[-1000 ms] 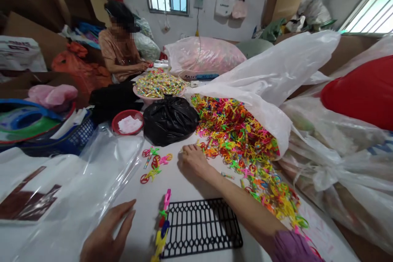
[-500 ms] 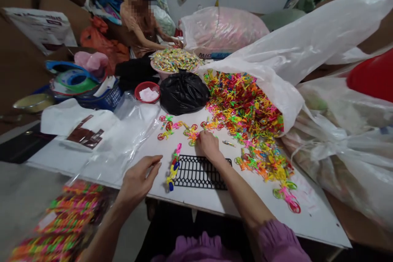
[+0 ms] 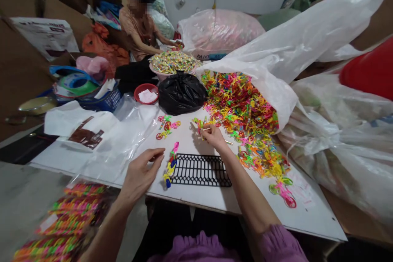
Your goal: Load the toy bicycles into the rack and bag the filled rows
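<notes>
My right hand [image 3: 212,136] is closed on a small colourful plastic toy bicycle [image 3: 199,124], raised a little above the white tabletop; the fingers hide part of it. Below that hand lies a black plastic grid rack [image 3: 196,170], its right end partly under my forearm. Pink, yellow and blue plastic pieces [image 3: 171,166] line the rack's left end. Just left of them my left hand [image 3: 143,174] hovers with nothing in it, thumb and fingers apart. Several loose toy bicycles [image 3: 166,125] lie beyond the rack.
A large heap of toy bicycles [image 3: 242,102] spills from a white plastic sack [image 3: 281,98] at the right. Behind the rack stand a black plastic bag [image 3: 182,94] and a red bowl [image 3: 137,92]. Clear plastic sheeting [image 3: 135,118] covers the left. Across the table sits another person [image 3: 139,28].
My right hand has lifted slightly and drawn back to the right, with a toy bicycle now showing in its fingers. Fewer toys lie in the middle. My left hand has barely moved.
</notes>
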